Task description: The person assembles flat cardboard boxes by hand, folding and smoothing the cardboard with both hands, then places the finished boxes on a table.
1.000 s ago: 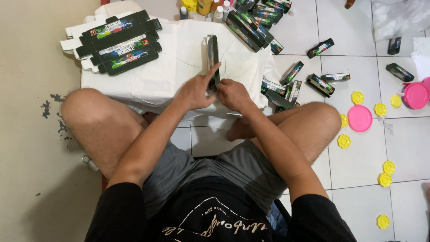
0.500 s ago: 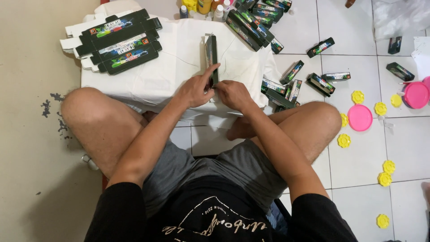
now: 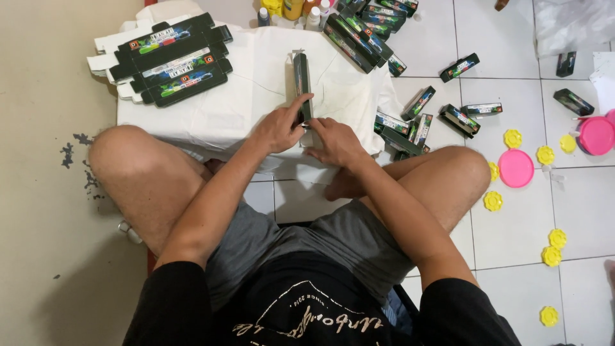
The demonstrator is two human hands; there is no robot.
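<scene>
Hands, as I see them: left hand [image 3: 278, 128] and right hand [image 3: 334, 141] both pinch closed on narrow black carton [image 3: 301, 80], flat box blanks [image 3: 170, 61] lying far left of them.

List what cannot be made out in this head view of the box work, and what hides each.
- Near end of the dark carton: covered by the left hand and right hand.
- Bottles: cut off by the top edge.
- Flat carton stack: print too small.
- Pink lid: cut by the right edge.
</scene>
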